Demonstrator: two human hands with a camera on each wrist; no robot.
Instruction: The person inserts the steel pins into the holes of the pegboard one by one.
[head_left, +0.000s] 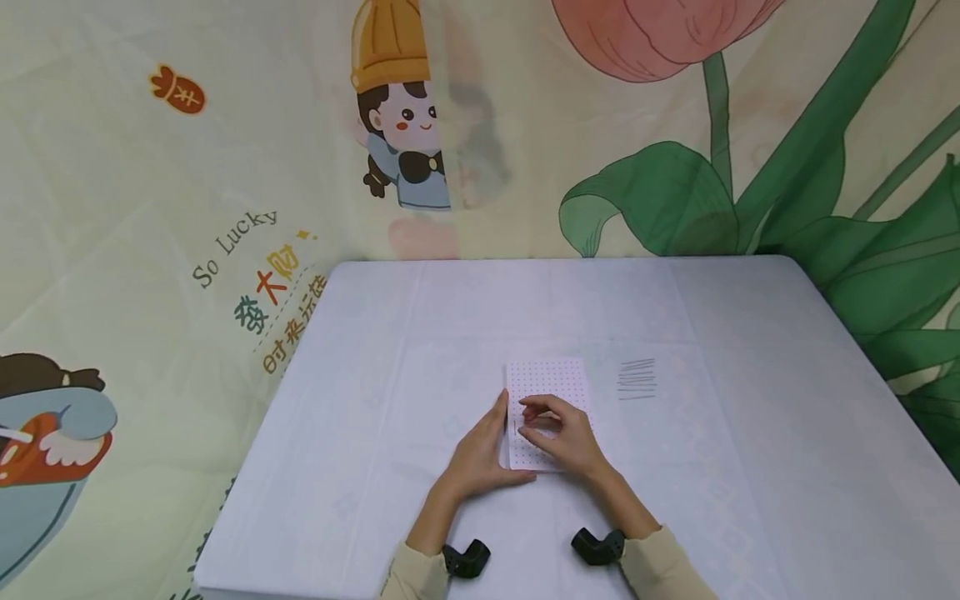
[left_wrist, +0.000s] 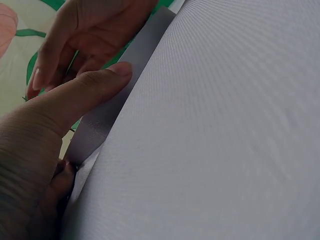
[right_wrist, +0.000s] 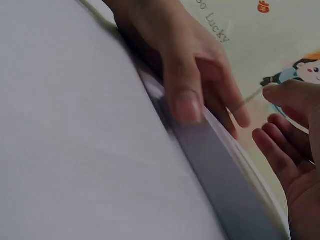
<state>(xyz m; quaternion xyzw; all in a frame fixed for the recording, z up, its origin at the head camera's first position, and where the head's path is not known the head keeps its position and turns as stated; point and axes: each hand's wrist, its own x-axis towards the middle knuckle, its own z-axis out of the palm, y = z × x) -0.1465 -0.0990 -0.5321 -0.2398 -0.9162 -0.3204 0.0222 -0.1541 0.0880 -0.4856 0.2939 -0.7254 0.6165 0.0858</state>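
A white board (head_left: pixel 551 375) with a grid of small dark dots lies on the table. My left hand (head_left: pixel 480 454) holds it, fingers along its left side and thumb at its near edge. In the right wrist view, the left thumb (right_wrist: pixel 187 107) presses against the board's grey side wall (right_wrist: pixel 215 175). Over the board, my right hand (head_left: pixel 566 437) pinches a thin pale stick (right_wrist: pixel 254 95) between thumb and forefinger, its other fingers loosely bent. The stick slants from the fingertips towards the left hand's fingers in the right wrist view.
Several thin dark sticks (head_left: pixel 637 379) lie in a loose row right of the board. A white cloth covers the table (head_left: pixel 360 350). Behind it hangs a printed curtain (head_left: pixel 510 225). Each wrist wears a black camera mount (head_left: pixel 467 558).
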